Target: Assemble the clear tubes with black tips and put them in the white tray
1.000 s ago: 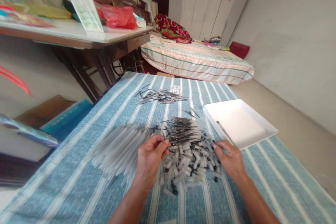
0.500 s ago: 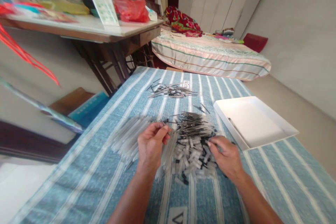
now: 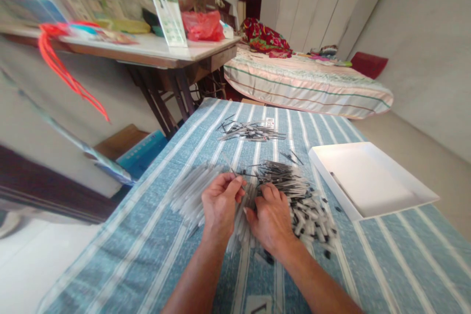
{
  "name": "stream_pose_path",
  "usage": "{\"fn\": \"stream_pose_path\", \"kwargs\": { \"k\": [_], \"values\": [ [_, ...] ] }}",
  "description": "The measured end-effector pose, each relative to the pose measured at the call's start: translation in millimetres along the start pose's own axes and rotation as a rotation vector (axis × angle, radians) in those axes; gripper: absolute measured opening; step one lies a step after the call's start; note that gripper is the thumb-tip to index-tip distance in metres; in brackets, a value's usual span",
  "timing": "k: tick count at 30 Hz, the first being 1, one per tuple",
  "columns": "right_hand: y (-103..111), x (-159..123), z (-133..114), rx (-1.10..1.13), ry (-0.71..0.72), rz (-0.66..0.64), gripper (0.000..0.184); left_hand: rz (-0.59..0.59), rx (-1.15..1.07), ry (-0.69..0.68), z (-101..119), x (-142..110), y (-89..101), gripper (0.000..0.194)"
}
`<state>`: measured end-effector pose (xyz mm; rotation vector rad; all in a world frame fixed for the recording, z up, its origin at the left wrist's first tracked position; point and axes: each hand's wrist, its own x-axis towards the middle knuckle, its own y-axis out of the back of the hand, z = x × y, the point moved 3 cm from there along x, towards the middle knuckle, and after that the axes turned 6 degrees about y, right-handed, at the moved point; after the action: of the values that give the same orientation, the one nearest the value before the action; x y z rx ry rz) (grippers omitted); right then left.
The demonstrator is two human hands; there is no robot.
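Observation:
My left hand (image 3: 222,203) pinches a thin pen refill (image 3: 230,164) between thumb and fingertips, pale along its length with a dark part by the fingers. Close beside it, my right hand (image 3: 271,216) is curled palm down, its fingertips hidden; what they hold, if anything, cannot be made out. Translucent plastic pen tubes (image 3: 191,189) lie in rows left of and beneath the hands. Behind the right hand is a pile of dark thin refills (image 3: 281,174). Right of that hand spreads a heap of short translucent and black pen caps (image 3: 312,221).
A shallow white box (image 3: 382,176) with one dark thin stick stands at the right. Farther back, loose refills (image 3: 252,131) lie scattered on the striped blue tablecloth (image 3: 147,235). A cluttered side table (image 3: 206,51) stands at the left, a bed (image 3: 309,78) beyond.
My right hand has moved left from the cap heap to beside my left hand. The left hand still pinches the refill. The whole view has shifted slightly right and down.

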<state>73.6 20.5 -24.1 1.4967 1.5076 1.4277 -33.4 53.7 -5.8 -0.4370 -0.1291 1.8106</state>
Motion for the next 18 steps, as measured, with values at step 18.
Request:
{"fn": "stream_pose_path", "kwargs": {
  "k": [18],
  "values": [
    [-12.7, 1.1, -13.2, 0.094, -0.136, 0.027, 0.015, -0.024, 0.024, -0.014, -2.6, -1.8, -0.2, 0.018]
  ]
}}
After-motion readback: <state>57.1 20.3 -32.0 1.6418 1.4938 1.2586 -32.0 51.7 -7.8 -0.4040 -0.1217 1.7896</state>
